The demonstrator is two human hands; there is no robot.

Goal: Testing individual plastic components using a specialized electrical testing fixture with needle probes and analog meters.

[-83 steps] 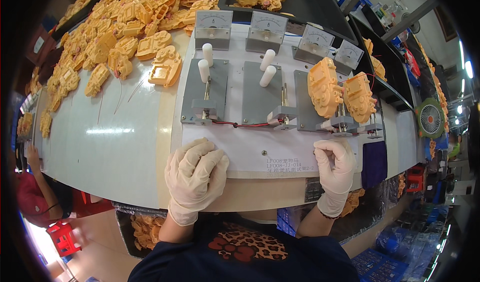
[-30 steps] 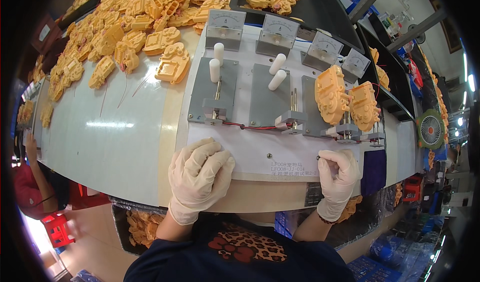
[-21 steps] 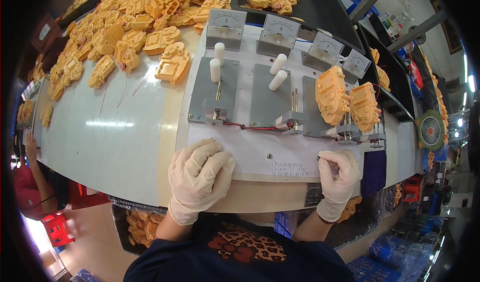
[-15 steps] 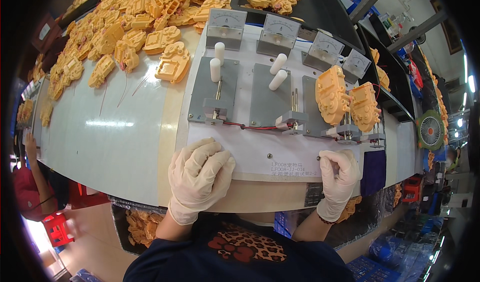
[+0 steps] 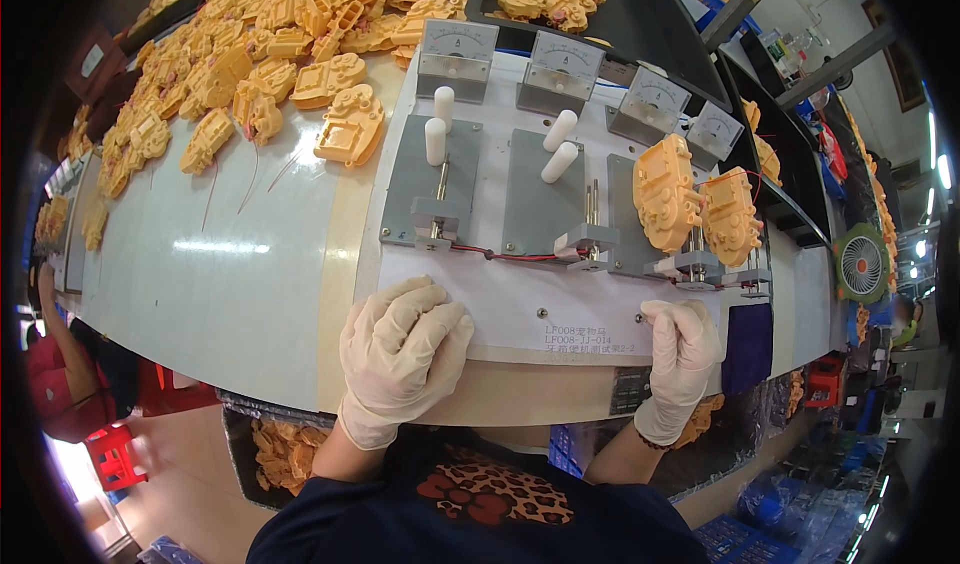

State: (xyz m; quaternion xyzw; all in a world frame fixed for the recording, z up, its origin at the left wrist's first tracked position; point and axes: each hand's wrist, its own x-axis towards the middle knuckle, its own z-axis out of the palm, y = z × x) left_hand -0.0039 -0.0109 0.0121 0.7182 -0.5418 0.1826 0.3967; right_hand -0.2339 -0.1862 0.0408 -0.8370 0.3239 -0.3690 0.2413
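Observation:
My left hand (image 5: 405, 362), in a white glove, rests on the near edge of the white test board (image 5: 490, 309), fingers loosely curled in. My right hand (image 5: 680, 364), gloved too, lies at the board's near right corner, its fingers bent and pressed together. Neither hand shows anything in its grip. Beyond them, two yellow plastic gearbox housings (image 5: 665, 192) (image 5: 731, 218) sit upright on the right-hand metal test fixtures. The left fixture (image 5: 435, 189) and the middle fixture (image 5: 547, 189) carry white pegs and metal pins, with no housing on them.
Analog meters (image 5: 455, 61) line the board's back. A heap of yellow housings (image 5: 240, 54) covers the table's far left, some trailing red wires. A black tray (image 5: 640, 44) with more housings is behind the meters. A dark cloth (image 5: 748, 349) hangs at right; a small fan (image 5: 861, 264) stands beyond.
My hands keep the same curled pose on the board. The view has shifted very slightly. At the far left, another person's arm has moved a little.

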